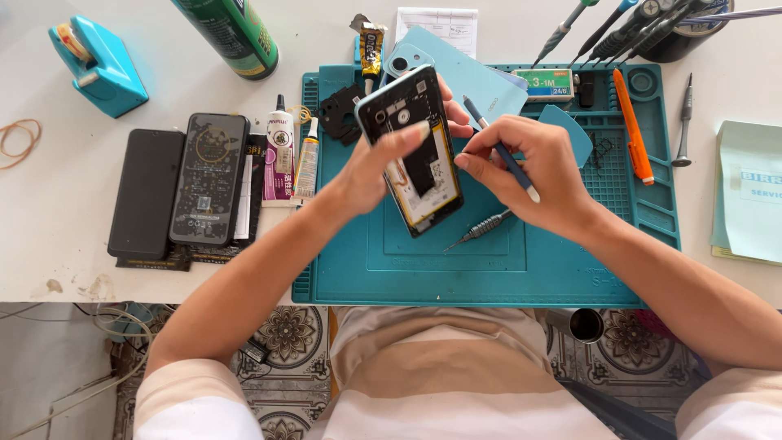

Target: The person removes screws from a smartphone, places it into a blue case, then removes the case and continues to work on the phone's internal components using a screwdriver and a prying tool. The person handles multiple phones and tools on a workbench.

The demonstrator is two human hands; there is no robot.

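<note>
Gripping opened phone (411, 151) tilted, left hand (371, 167); right hand (542, 167) pinching thin tool (498, 147) pen-style.

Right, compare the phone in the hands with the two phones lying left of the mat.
The opened phone is held tilted above the teal mat by the left hand, back off, insides showing. The two dark phones lie flat on the white table, closed and untouched. All three are slim rectangular slabs.

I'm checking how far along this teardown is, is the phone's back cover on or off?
Off. The phone in the left hand shows its bare circuit board, and a light blue back cover lies apart on the mat.
</note>
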